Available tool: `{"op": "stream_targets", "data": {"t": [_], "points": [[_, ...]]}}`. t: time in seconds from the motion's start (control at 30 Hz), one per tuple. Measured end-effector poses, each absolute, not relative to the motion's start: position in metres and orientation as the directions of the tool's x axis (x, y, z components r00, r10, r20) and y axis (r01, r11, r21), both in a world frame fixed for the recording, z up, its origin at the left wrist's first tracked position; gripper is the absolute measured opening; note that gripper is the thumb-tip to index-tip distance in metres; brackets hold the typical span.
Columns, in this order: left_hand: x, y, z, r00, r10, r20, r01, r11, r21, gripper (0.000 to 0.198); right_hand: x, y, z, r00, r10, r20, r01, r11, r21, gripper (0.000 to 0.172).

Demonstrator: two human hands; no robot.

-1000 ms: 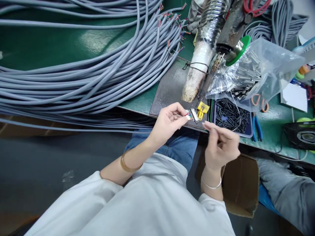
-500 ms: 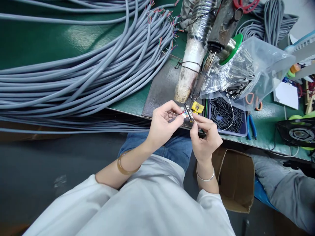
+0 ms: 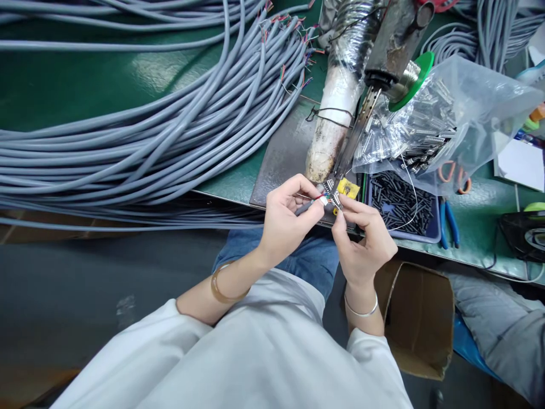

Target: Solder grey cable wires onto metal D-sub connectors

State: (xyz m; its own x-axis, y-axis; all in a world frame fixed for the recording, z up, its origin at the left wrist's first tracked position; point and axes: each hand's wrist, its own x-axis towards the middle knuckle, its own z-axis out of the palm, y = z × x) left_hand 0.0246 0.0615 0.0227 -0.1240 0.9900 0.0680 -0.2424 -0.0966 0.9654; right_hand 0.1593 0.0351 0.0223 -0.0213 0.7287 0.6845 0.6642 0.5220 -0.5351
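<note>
My left hand (image 3: 287, 218) pinches the end of a grey cable (image 3: 304, 208), whose thin coloured wires (image 3: 327, 197) fan out towards a small metal multi-pin connector (image 3: 336, 201). My right hand (image 3: 364, 241) grips the connector's near end between thumb and fingertips. A fixed soldering iron (image 3: 356, 133) points down from above, and its tip overlaps the connector between my hands. Whether the tip touches the pins is too small to tell. Just behind my right fingertips lies a yellow piece (image 3: 349, 189), perhaps a sponge.
Many grey cables (image 3: 170, 136) with stripped ends cover the left bench. A foil-wrapped duct (image 3: 330, 125) stands beside the iron. To the right are a solder spool (image 3: 411, 82), a bag of connectors (image 3: 472, 113), a tray of black tubes (image 3: 402, 204), blue-handled pliers (image 3: 449, 224) and a cardboard box (image 3: 419, 318).
The connector and wires have come under the iron's tip, which earlier sat just beyond them. More grey cable shows below my left fingers. The whole view has shifted slightly.
</note>
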Motion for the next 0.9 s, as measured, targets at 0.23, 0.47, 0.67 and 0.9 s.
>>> {"op": "stream_targets", "data": {"t": [0.23, 0.47, 0.67, 0.9], "points": [[0.024, 0.062, 0.02, -0.093, 0.995, 0.036, -0.211, -0.056, 0.976, 0.012, 0.163, 0.034, 0.017, -0.035, 0.752, 0.658, 0.657, 0.514, -0.552, 0.019], [0.028, 0.056, 0.026, -0.148, 0.987, 0.066, -0.141, -0.087, 0.986, 0.012, 0.16, 0.037, 0.024, -0.031, 0.724, 0.689, 0.692, 0.513, -0.508, 0.02], [0.026, 0.057, 0.028, -0.136, 0.989, 0.058, -0.145, -0.078, 0.986, 0.013, 0.16, 0.036, 0.028, -0.076, 0.709, 0.701, 0.751, 0.504, -0.427, 0.019], [0.022, 0.055, 0.02, -0.043, 0.999, -0.029, -0.157, 0.022, 0.987, 0.013, 0.165, 0.029, 0.018, -0.085, 0.723, 0.685, 0.697, 0.535, -0.478, 0.02]]}}
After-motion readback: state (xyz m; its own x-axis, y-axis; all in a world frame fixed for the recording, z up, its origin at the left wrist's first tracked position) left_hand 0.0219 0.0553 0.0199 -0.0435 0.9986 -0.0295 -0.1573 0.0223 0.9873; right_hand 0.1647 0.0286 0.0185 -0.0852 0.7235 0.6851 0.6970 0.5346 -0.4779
